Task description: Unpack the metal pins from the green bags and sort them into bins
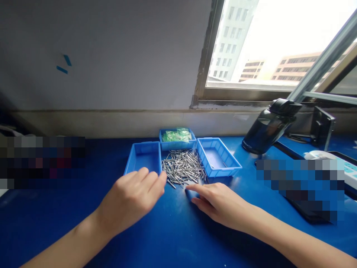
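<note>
A loose pile of small silver metal pins (182, 165), like rivets or screws, lies on the blue table between three blue bins. My left hand (136, 190) is closed, back up, at the front of the left bin (144, 158); its curled fingers hide whatever may be in them. At the pile's near edge, my right hand (214, 201) points its index finger toward the pins, thumb apart below it, with nothing visible between them. A few pins lie in the right bin (227, 172). Clear bags with green contents fill the back bin (180, 145).
On the right a black bottle (269, 126) stands near a slanted metal bar (320, 59). A white power strip (348, 171) lies at the far right. Blurred-out items are on both sides. The wall and window (251, 44) border the table's back.
</note>
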Tool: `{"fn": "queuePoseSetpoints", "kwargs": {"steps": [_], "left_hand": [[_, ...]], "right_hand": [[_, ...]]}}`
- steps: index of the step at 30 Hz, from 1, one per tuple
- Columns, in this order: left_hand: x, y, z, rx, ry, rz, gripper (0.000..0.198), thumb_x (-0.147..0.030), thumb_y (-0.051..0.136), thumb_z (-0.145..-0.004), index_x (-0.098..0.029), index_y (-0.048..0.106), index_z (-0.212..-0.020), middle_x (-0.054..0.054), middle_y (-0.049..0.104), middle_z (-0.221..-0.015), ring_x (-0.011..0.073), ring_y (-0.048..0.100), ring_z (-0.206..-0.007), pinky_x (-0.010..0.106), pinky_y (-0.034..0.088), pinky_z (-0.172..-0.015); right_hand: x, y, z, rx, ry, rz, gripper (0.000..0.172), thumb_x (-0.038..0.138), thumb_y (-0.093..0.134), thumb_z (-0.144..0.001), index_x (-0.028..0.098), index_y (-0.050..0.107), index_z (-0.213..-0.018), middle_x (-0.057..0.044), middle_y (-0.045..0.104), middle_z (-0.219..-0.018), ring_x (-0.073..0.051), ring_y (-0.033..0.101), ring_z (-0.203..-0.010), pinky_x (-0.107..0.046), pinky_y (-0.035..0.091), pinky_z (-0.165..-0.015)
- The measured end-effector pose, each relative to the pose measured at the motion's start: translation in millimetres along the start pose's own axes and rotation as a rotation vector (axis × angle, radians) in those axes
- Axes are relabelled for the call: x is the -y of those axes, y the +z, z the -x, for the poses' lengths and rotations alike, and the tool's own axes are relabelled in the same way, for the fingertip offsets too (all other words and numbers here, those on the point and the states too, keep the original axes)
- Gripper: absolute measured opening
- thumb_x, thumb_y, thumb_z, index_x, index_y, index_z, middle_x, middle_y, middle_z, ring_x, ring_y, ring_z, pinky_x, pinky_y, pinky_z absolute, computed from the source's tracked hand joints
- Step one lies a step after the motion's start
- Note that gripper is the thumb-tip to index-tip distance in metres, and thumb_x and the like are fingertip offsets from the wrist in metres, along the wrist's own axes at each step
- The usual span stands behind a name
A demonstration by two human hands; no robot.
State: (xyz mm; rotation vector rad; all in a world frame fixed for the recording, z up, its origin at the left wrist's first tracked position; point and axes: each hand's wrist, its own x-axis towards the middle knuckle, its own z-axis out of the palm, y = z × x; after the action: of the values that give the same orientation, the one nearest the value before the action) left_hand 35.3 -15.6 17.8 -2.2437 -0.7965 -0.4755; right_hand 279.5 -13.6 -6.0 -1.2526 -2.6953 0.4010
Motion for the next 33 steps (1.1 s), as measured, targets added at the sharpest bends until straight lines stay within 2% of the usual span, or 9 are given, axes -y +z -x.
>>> {"fn": "queuePoseSetpoints", "kwargs": {"steps": [3,5,7,10,14,17,22,27,33], "left_hand": [[-18,3.3,4,0.128,0.088,0.118,0.026,-0.013,0.047,-0.083,-0.013,0.058,-0.106,0.001,0.057,-0.063,0.0134,0.051,-0.055,0.024,0.038,-0.048],[-28,8.7,6,0.291,0.063,0.156,0.035,-0.009,0.044,-0.082,-0.011,0.053,-0.116,0.002,0.059,-0.068,0.0136,0.053,-0.057,0.024,0.041,-0.050],[-34,14.0,8,0.400,0.039,0.201,0.041,-0.007,0.041,-0.083,-0.011,0.047,-0.123,0.004,0.061,-0.075,0.0143,0.056,-0.063,0.024,0.045,-0.054],[-37,17.5,8,0.468,-0.029,0.251,0.042,-0.008,0.039,-0.085,-0.012,0.044,-0.127,0.006,0.062,-0.085,0.0150,0.059,-0.070,0.024,0.049,-0.059],[-37,16.1,7,0.451,-0.078,0.242,0.043,-0.008,0.037,-0.085,-0.014,0.044,-0.127,0.011,0.061,-0.103,0.0175,0.060,-0.084,0.024,0.051,-0.065],[-40,17.2,8,0.434,-0.075,0.205,0.040,-0.009,0.040,-0.085,-0.013,0.047,-0.124,0.013,0.060,-0.108,0.0212,0.060,-0.088,0.027,0.052,-0.064],[-41,21.2,8,0.412,-0.102,0.214,0.032,-0.013,0.040,-0.087,-0.013,0.053,-0.117,0.012,0.062,-0.102,0.0203,0.061,-0.084,0.026,0.052,-0.063],[-37,17.0,4,0.421,-0.104,0.292,0.024,-0.010,0.043,-0.085,-0.017,0.056,-0.104,0.008,0.060,-0.095,0.0180,0.059,-0.080,0.025,0.049,-0.061],[-37,14.2,1,0.344,0.013,0.473,0.017,-0.016,0.040,-0.088,-0.016,0.057,-0.086,0.003,0.058,-0.079,0.0154,0.053,-0.070,0.024,0.044,-0.058]], "right_hand": [[1,-2,-1,0.009,-0.009,-0.011,0.029,0.026,0.042,-0.088,0.023,0.052,-0.115,-0.004,0.067,-0.082,-0.017,0.064,-0.069,-0.023,0.041,-0.061],[1,-3,-1,0.013,-0.014,-0.016,0.027,0.025,0.042,-0.088,0.024,0.053,-0.113,-0.004,0.067,-0.082,-0.017,0.064,-0.070,-0.023,0.041,-0.061],[1,-4,0,0.017,-0.018,-0.017,0.027,0.025,0.041,-0.088,0.024,0.053,-0.113,-0.004,0.067,-0.084,-0.017,0.064,-0.072,-0.022,0.042,-0.062],[1,-4,0,0.026,-0.025,-0.011,0.027,0.025,0.041,-0.088,0.024,0.054,-0.112,-0.004,0.067,-0.082,-0.017,0.064,-0.073,-0.023,0.042,-0.063],[1,-4,1,0.028,-0.037,-0.030,0.027,0.024,0.041,-0.089,0.022,0.054,-0.113,-0.005,0.067,-0.083,-0.016,0.064,-0.073,-0.022,0.042,-0.064],[1,-5,1,0.029,-0.045,-0.036,0.027,0.023,0.041,-0.089,0.022,0.054,-0.113,-0.005,0.067,-0.084,-0.016,0.064,-0.075,-0.022,0.043,-0.065],[2,-5,1,0.030,-0.049,-0.023,0.027,0.024,0.040,-0.089,0.021,0.055,-0.112,-0.005,0.067,-0.083,-0.016,0.064,-0.074,-0.022,0.042,-0.064],[2,-5,0,0.032,-0.043,-0.018,0.027,0.024,0.041,-0.089,0.022,0.054,-0.112,-0.005,0.067,-0.084,-0.016,0.064,-0.074,-0.022,0.042,-0.064],[1,-4,1,0.027,-0.058,-0.019,0.027,0.024,0.041,-0.090,0.022,0.053,-0.113,-0.004,0.067,-0.083,-0.016,0.063,-0.075,-0.022,0.041,-0.063]]}}
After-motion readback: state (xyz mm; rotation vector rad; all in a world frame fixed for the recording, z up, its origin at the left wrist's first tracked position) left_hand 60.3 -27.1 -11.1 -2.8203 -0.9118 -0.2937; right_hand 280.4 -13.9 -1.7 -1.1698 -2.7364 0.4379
